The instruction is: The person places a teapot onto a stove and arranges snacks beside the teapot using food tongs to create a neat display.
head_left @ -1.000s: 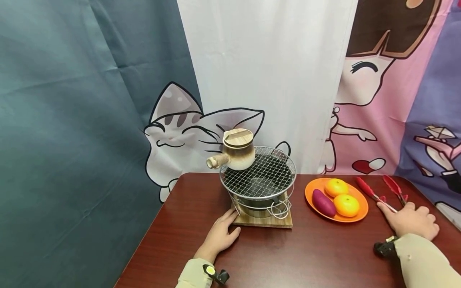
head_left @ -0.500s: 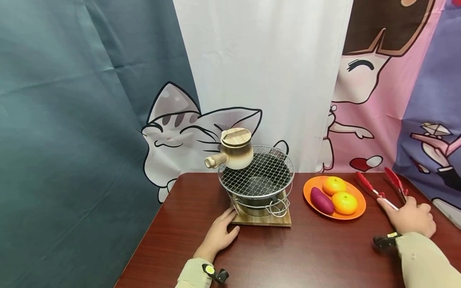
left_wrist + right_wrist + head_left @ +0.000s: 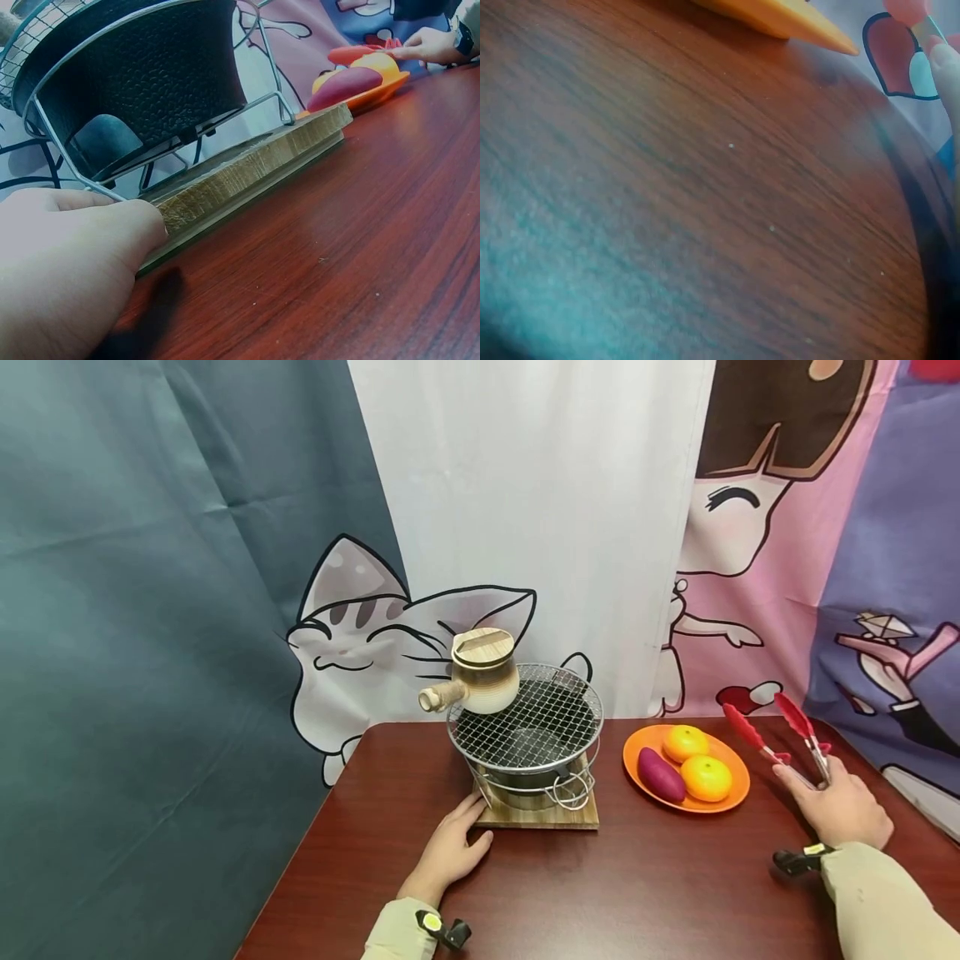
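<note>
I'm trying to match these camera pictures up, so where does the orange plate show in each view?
Head: orange plate right of centre, between the round grill and the red-tipped tongs.
Left wrist: orange plate near the top right, beyond the wooden board.
Right wrist: orange plate at the top edge, cut off.
Shared landmark: the right hand, holding the tongs.

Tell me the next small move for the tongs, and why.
Probably swing the red-tipped tongs left, over the orange plate: the right grip holds them, they are spread with nothing between their tips, and two orange fruits and a purple sweet potato lie on that plate.
</note>
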Action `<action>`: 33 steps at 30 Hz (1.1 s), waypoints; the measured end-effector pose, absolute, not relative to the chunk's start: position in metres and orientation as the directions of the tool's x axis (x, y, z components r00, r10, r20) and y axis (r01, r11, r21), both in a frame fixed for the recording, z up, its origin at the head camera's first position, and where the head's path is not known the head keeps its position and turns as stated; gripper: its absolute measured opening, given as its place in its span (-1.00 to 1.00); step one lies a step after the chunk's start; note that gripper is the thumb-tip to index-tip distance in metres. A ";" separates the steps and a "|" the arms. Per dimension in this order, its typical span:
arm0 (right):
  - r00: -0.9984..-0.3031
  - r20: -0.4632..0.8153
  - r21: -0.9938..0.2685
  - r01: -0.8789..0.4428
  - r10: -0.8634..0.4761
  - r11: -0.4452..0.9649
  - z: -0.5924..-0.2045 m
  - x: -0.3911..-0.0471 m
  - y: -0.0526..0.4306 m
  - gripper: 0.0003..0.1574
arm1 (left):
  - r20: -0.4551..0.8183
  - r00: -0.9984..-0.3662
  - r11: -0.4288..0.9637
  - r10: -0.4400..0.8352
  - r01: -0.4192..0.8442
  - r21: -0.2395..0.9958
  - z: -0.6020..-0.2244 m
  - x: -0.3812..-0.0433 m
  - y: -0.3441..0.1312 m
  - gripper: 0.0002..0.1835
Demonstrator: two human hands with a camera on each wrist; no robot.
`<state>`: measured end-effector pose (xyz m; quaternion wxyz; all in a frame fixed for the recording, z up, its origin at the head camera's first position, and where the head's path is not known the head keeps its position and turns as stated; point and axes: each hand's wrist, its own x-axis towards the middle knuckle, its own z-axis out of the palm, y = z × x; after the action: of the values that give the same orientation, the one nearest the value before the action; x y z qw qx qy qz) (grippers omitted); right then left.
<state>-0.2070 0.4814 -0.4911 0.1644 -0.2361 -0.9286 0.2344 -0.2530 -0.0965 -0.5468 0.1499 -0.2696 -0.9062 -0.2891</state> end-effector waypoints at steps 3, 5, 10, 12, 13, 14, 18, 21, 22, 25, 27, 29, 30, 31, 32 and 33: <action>-0.843 0.219 -0.509 0.331 0.491 0.794 -0.499 -0.212 0.489 0.03 | 0.416 -0.815 0.690 0.402 0.569 0.448 -0.547 -0.253 -0.097 -0.37; -0.850 0.214 -0.513 0.322 0.481 0.796 -0.503 -0.214 0.496 0.02 | 0.417 -0.814 0.691 0.403 0.570 0.445 -0.548 -0.253 -0.097 -0.37; -0.871 0.230 -0.510 0.272 0.435 0.816 -0.512 -0.223 0.513 0.00 | 0.410 -0.816 0.692 0.406 0.568 0.445 -0.547 -0.253 -0.097 -0.37; -0.876 0.249 -0.508 0.244 0.412 0.826 -0.510 -0.225 0.516 0.01 | 0.409 -0.816 0.691 0.408 0.569 0.446 -0.547 -0.253 -0.097 -0.37; -0.878 0.260 -0.505 0.230 0.401 0.832 -0.508 -0.225 0.517 0.01 | 0.408 -0.816 0.691 0.409 0.569 0.446 -0.547 -0.253 -0.097 -0.37; -0.879 0.268 -0.502 0.221 0.393 0.836 -0.505 -0.225 0.517 0.02 | 0.407 -0.816 0.691 0.410 0.569 0.446 -0.546 -0.253 -0.097 -0.37; -0.885 0.266 -0.486 0.220 0.383 0.846 -0.496 -0.221 0.517 0.03 | 0.396 -0.820 0.692 0.413 0.565 0.448 -0.547 -0.253 -0.098 -0.36; -0.888 0.258 -0.474 0.227 0.380 0.851 -0.492 -0.219 0.516 0.01 | 0.383 -0.827 0.696 0.413 0.557 0.454 -0.547 -0.253 -0.099 -0.36; -0.888 0.260 -0.472 0.225 0.379 0.853 -0.491 -0.218 0.515 0.00 | 0.381 -0.827 0.697 0.413 0.556 0.452 -0.547 -0.253 -0.099 -0.36; -0.888 0.265 -0.470 0.221 0.376 0.854 -0.487 -0.214 0.511 0.00 | 0.381 -0.827 0.700 0.413 0.556 0.448 -0.548 -0.253 -0.100 -0.35; -0.887 0.269 -0.466 0.222 0.376 0.856 -0.484 -0.212 0.508 0.03 | 0.381 -0.827 0.700 0.414 0.557 0.447 -0.548 -0.254 -0.100 -0.35; -0.885 0.274 -0.464 0.221 0.376 0.858 -0.482 -0.210 0.506 0.05 | 0.382 -0.824 0.695 0.418 0.561 0.449 -0.548 -0.254 -0.100 -0.34; -0.885 0.275 -0.461 0.222 0.376 0.859 -0.480 -0.209 0.505 0.06 | 0.382 -0.823 0.692 0.420 0.563 0.453 -0.547 -0.254 -0.100 -0.34; -0.886 0.276 -0.457 0.221 0.374 0.862 -0.479 -0.208 0.504 0.07 | 0.384 -0.822 0.691 0.421 0.565 0.451 -0.547 -0.253 -0.100 -0.34; -0.885 0.276 -0.454 0.222 0.374 0.863 -0.478 -0.208 0.503 0.08 | 0.385 -0.821 0.689 0.422 0.567 0.452 -0.547 -0.253 -0.100 -0.35; -0.886 0.275 -0.452 0.225 0.375 0.863 -0.476 -0.207 0.502 0.10 | 0.385 -0.820 0.687 0.424 0.568 0.454 -0.547 -0.253 -0.099 -0.35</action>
<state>-0.2068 0.5018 -0.4763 0.1796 -0.1581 -0.9484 0.2083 -0.2531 -0.0993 -0.5467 0.1255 -0.2726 -0.9097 -0.2870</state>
